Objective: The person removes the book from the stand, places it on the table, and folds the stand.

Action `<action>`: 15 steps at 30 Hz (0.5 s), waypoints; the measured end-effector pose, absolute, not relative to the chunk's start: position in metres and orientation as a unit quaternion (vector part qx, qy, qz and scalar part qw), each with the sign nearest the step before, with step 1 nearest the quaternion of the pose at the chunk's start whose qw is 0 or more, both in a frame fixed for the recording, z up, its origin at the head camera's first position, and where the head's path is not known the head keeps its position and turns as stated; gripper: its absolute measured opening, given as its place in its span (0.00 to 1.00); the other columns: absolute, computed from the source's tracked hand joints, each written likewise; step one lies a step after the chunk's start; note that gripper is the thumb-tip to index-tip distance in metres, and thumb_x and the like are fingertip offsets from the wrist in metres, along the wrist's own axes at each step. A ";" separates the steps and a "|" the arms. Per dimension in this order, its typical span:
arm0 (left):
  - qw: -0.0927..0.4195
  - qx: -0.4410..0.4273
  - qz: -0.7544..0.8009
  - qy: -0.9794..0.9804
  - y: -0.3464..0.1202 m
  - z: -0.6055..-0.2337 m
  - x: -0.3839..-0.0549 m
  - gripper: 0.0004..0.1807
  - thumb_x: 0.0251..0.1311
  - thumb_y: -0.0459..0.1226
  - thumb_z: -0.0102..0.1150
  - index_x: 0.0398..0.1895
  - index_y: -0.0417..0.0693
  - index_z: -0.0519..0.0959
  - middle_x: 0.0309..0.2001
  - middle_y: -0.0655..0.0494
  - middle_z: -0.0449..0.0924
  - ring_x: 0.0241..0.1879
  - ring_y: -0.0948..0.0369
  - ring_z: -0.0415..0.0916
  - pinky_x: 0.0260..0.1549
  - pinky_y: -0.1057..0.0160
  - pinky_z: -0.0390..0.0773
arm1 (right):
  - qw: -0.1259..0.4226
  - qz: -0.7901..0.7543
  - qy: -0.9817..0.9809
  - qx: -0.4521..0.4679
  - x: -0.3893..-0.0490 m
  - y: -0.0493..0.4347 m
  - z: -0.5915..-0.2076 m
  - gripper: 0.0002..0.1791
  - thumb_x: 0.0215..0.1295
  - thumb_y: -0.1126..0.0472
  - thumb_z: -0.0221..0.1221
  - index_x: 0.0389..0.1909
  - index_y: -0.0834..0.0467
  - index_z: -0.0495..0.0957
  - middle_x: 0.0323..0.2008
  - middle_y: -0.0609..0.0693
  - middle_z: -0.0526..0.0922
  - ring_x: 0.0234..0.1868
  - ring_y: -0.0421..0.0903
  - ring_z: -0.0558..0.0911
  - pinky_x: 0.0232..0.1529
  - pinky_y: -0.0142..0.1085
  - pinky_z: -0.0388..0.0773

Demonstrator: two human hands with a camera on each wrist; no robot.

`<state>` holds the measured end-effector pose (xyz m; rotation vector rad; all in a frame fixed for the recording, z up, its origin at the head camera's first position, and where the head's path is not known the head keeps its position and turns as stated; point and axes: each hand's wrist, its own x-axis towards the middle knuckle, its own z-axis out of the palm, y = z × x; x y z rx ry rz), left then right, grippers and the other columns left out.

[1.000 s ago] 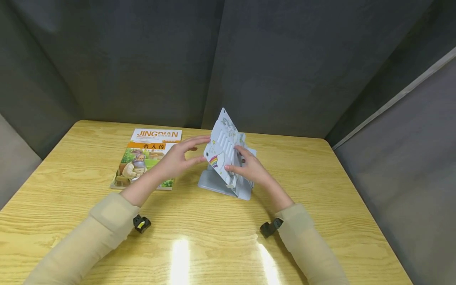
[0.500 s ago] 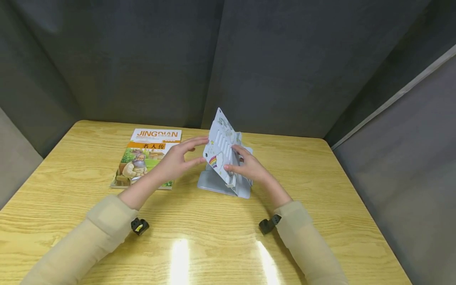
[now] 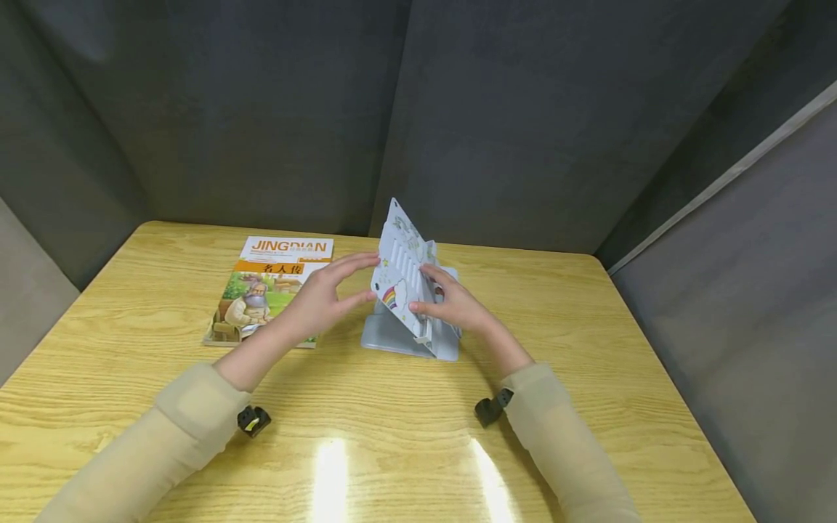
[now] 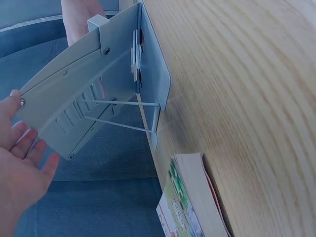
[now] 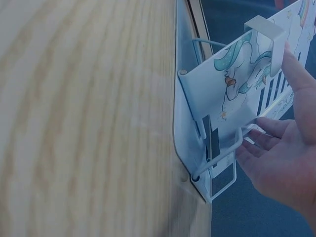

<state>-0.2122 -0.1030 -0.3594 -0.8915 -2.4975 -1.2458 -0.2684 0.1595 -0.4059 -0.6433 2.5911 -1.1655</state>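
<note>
A pale grey metal book stand (image 3: 400, 265) printed with a rainbow, stars and unicorns stands mid-table, its slotted panel tilted above a flat base (image 3: 392, 334). My left hand (image 3: 320, 298) holds the panel's left edge, thumb at the lower corner and fingertips higher up. The left wrist view shows the panel's plain back (image 4: 84, 74) and a wire support (image 4: 118, 102) reaching the base. My right hand (image 3: 458, 305) grips the panel's lower right side. Its thumb lies by a page clip (image 5: 276, 37) on the printed face, and the other fingers are near a wire arm (image 5: 222, 155).
Left of the stand lies a thick paperback (image 3: 281, 269) with an orange-and-white cover, partly behind my left forearm. The wooden table (image 3: 392, 414) ends at dark grey partitions (image 3: 261, 123) behind and at the sides. Each wrist wears a small black camera (image 3: 253, 420).
The stand's panel has swung a little to the left, its top corner shifting most, and the base has shifted slightly with it. Both hands have moved along with it, keeping their places on the panel.
</note>
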 end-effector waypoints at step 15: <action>0.135 -0.290 -0.400 -0.859 -0.103 -0.359 -0.207 0.28 0.56 0.39 0.65 0.61 0.46 0.72 0.65 0.51 0.68 0.66 0.54 0.62 0.65 0.52 0.62 | 0.122 -0.393 0.878 -0.244 -0.278 0.158 -0.411 0.47 0.58 0.51 0.65 0.72 0.59 0.50 0.73 0.54 0.49 0.72 0.51 0.54 0.68 0.48 0.60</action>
